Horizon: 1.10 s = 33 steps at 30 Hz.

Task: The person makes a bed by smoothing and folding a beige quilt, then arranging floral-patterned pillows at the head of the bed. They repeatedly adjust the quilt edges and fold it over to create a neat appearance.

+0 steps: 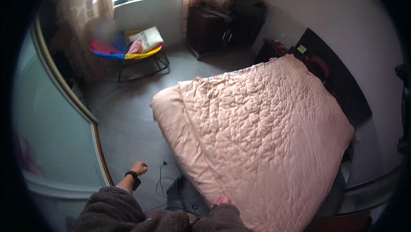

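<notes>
My left hand (140,167), with a black band (133,180) round its wrist, hangs over the grey floor to the left of the bed. Its fingers are loosely bent and apart, with nothing visible in them. Close by the lower left edge of the quilt is my right hand (222,199), small in view, its fingers slightly apart and holding nothing I can see. Whether it touches the quilt I cannot tell. The pale pink, crinkled quilt (257,138) covers the bed and hangs over its near side. Both forearms wear dark brown fleecy sleeves.
Black cables (160,180) lie on the floor between my hands. A multicoloured round chair (105,55) holds a white pillow-like thing (150,38) near the window. Dark cabinets (207,31) stand at the back. A dark headboard (338,69) rises at right; a large framed glass panel (55,116) stands left.
</notes>
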{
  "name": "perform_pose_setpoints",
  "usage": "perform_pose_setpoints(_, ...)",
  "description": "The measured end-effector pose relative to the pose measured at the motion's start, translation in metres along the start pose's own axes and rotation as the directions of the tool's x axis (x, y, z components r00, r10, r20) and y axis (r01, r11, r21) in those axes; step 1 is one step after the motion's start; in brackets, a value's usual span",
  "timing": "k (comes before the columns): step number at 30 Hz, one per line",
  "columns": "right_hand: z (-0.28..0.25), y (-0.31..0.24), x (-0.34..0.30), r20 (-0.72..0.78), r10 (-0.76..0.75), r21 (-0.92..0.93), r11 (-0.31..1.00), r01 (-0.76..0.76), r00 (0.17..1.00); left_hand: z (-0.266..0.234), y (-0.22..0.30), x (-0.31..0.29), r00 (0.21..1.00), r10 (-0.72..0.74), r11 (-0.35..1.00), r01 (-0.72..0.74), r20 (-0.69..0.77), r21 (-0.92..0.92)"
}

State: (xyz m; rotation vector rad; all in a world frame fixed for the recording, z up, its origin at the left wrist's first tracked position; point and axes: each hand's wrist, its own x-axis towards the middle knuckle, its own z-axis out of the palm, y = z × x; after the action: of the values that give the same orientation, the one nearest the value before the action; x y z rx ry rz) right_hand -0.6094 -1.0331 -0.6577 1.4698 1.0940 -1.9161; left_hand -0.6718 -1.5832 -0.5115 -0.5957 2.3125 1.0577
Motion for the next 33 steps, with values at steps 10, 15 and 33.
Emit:
perform_pose_setpoints(10, 0.065, -0.027, 0.014, -0.206, -0.202, 0.689, 0.665, 0.288, 0.957, -0.011, 0.094, 0.189, 0.994, 0.074, 0.967, -0.092, -0.084, -0.239)
perform_pose_setpoints(15, 0.076, -0.032, 0.025, -0.361, -0.142, 0.766, 0.518, 0.380, 0.922, 0.002, 0.148, 0.300, 0.997, -0.011, 0.860, -0.026, -0.070, -0.509)
perform_pose_setpoints(33, 0.076, -0.024, -0.016, -0.684, -0.185, 0.509, 0.573, 0.643, 0.706, -0.031, 0.332, 0.458, 0.992, 0.093, 0.697, -0.128, -0.088, -0.705)
